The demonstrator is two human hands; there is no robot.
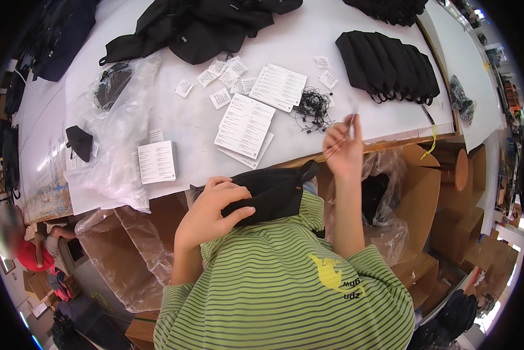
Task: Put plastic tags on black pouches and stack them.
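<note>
A black fabric pouch (273, 195) lies against my front at the table's near edge. My left hand (218, 207) is closed on its left part, thumb and fingers pressing the cloth. At the pouch's upper right corner a rounded black end (310, 170) sticks up. My right hand (345, 143) is raised to the right of the pouch, its fingers pinching a thin dark strand whose far end is too blurred to follow. Just left of that hand lies a tangle of black tag strings (313, 109). Stacks of white printed cards (245, 125) are beside it.
Small white labels (220, 98) are scattered beyond the cards. Black pouches (387, 67) lie overlapped in a row at the right, and a heap of black cloth items (197, 29) at the back. Plastic film (116, 128) spreads at left. Open cartons (413, 198) stand below the edge.
</note>
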